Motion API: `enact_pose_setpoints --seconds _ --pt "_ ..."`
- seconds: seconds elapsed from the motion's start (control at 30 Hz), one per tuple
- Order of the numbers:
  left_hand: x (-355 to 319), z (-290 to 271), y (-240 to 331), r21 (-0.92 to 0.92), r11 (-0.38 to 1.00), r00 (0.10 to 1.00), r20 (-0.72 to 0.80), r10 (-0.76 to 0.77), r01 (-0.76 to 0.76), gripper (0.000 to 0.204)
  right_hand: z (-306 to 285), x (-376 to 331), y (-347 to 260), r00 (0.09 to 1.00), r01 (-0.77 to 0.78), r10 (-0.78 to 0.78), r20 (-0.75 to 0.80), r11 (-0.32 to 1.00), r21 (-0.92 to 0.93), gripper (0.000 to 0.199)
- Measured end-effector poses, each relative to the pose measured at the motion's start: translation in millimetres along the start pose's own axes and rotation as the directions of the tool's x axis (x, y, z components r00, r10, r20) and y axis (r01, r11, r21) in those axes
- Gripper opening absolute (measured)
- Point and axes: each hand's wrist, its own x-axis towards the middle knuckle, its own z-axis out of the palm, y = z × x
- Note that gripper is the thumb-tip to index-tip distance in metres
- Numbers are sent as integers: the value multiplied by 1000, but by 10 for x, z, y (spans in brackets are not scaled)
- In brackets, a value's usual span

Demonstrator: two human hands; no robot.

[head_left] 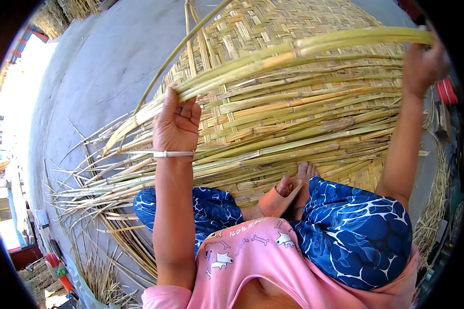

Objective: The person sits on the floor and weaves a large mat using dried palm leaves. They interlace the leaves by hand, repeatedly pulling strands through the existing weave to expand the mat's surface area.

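Note:
A long, yellow-green bundle of split cane strips [294,47] stretches across the view, held up in both my hands. My left hand [178,117], with a pale band at its wrist, is closed on the strips near their left end, thumb on top. At the far right, my right hand [425,67] grips the other end; its fingers are partly turned from view. Beneath the bundle spreads a woven mat [273,20] of flat, crossing strips. Many loose cane strips [294,141] lie side by side over its near part, their thin ends fanning out to the left.
My bent legs and feet [276,198] rest at the mat's near edge. A thin stalk [183,44] rises at the upper left beside the grey floor [108,67]. Dry straw scraps [100,278] lie at lower left, with more straw [433,201] along the right.

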Motion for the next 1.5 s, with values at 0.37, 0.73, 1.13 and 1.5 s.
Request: enact_pose_setpoints --seconds 0.37,0.73,1.13,1.5 --pt "82 -781 181 199 978 973 -229 -21 68 14 189 -1714 -111 391 -306 280 877 938 -163 34" --pt "-339 -2611 1669 380 925 902 -408 138 30 17 299 -1398 623 523 -176 240 818 969 -172 23" --pt "-505 -2539 1627 279 959 725 -669 163 42 39 20 -693 562 786 -433 247 567 874 220 39" --pt "-1189 -3388 2513 406 907 614 -745 261 108 26 95 -1466 522 373 -349 132 918 937 7 20"
